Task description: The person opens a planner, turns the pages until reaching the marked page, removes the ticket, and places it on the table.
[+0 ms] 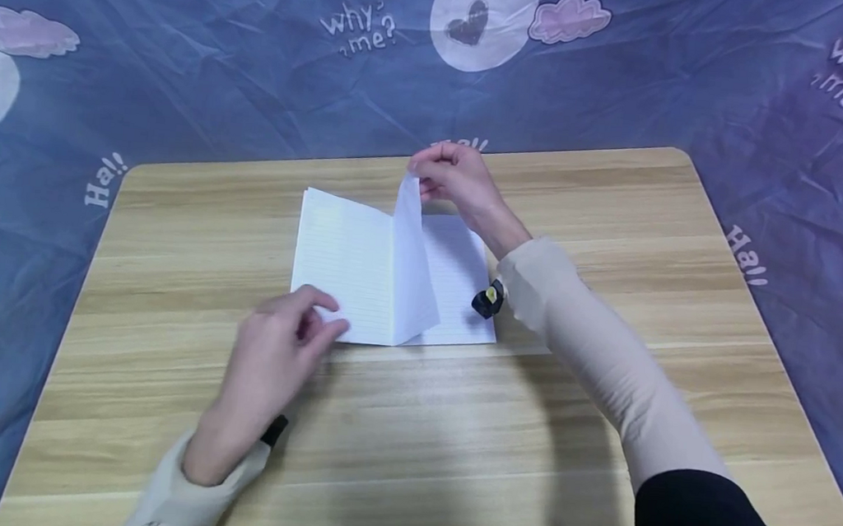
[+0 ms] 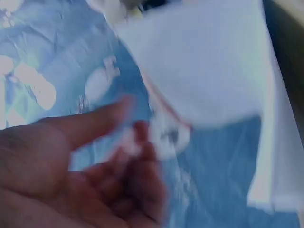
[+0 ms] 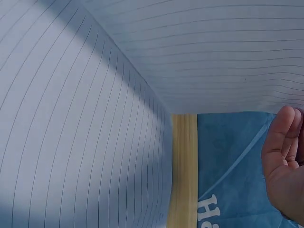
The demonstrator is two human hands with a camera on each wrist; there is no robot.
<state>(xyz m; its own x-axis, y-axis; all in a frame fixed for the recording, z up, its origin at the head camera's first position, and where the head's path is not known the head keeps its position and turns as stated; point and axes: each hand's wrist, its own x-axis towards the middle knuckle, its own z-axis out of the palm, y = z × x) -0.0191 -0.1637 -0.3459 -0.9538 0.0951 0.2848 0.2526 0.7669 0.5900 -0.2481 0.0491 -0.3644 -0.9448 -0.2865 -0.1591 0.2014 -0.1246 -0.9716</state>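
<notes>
An open notebook [image 1: 343, 261] with ruled white pages lies on the table. One page [image 1: 411, 270] stands up from the middle, its top corner pinched between the thumb and fingers of my right hand [image 1: 458, 179]. The right wrist view shows that hand [image 3: 285, 164] at the edge of the raised lined page [image 3: 228, 61]. My left hand [image 1: 273, 359] is by the notebook's lower left corner, thumb and forefinger apart. In the left wrist view this hand [image 2: 90, 166] is blurred and holds nothing; whether it touches the paper cannot be made out.
The wooden table [image 1: 190, 278] has rounded corners. Behind and around it hangs a blue printed cloth [image 1: 244, 59] with white circles, pink clouds and lettering. A small black item [image 1: 489, 299] with a yellow spot sits at my right cuff, over the right page.
</notes>
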